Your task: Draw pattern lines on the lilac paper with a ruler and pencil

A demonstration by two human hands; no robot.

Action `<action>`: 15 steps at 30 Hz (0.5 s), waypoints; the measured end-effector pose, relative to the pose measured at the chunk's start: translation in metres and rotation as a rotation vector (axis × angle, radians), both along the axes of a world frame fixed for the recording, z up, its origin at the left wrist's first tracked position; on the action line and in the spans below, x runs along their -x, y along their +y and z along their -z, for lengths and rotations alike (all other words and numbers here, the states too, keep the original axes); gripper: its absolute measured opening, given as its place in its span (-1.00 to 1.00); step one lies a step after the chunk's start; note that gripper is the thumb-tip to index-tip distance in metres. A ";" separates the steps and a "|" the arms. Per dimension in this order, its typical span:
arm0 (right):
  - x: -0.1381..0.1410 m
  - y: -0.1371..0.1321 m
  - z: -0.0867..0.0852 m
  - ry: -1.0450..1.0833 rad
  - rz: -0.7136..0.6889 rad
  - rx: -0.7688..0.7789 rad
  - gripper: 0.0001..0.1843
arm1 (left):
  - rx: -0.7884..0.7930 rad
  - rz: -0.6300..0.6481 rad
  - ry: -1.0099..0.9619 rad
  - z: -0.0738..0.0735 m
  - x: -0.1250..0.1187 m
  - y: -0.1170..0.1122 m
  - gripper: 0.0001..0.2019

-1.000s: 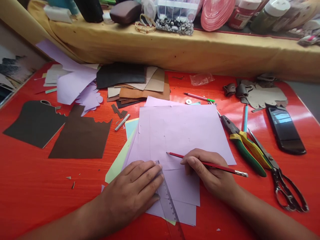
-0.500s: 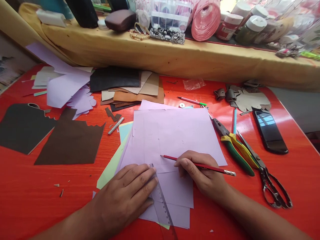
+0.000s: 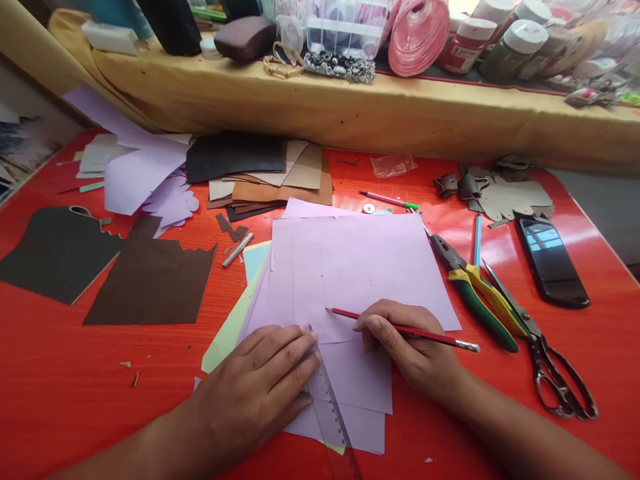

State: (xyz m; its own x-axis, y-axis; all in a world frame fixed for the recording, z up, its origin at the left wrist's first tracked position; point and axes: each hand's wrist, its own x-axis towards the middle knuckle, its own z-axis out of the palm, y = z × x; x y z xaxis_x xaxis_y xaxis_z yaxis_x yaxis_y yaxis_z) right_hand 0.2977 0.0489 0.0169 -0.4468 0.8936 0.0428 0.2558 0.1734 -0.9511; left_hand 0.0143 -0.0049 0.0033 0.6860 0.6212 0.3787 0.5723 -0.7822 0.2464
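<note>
My right hand (image 3: 407,340) is closed around a red pencil (image 3: 425,335) with a white eraser end. Its dark tip meets the top lilac paper sheet (image 3: 380,267), where faint straight lines show. Left of it, my left hand (image 3: 273,380) lies over the upper end of a clear ruler (image 3: 333,400), gripping it against the papers with the fingers close together. The ruler slants down toward the bottom edge of the view. Under the top sheet are more lilac sheets (image 3: 360,373) and a pale green sheet (image 3: 227,340).
Pliers (image 3: 480,300), scissors (image 3: 543,360) and a phone (image 3: 553,260) lie at the right of the red table (image 3: 165,373). Brown leather (image 3: 155,283) and lilac offcuts (image 3: 140,173) are at left, stacked leather pieces (image 3: 280,193) behind. Jars (image 3: 465,47) stand on a cloth-covered ledge (image 3: 310,110).
The whole view has shifted slightly, so things sit a little farther right. Both hands, the pencil and the ruler keep nearly the same places on the paper.
</note>
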 end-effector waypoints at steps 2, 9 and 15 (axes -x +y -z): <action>0.000 0.000 0.000 -0.006 0.001 0.000 -0.59 | 0.003 -0.002 0.001 0.001 0.001 -0.001 -0.71; 0.000 0.001 -0.001 -0.026 0.007 -0.011 -0.58 | 0.007 0.000 0.016 0.000 0.003 -0.003 -0.71; 0.000 0.001 -0.001 -0.050 0.022 -0.040 -0.58 | 0.014 0.015 0.028 0.002 0.003 -0.003 -0.72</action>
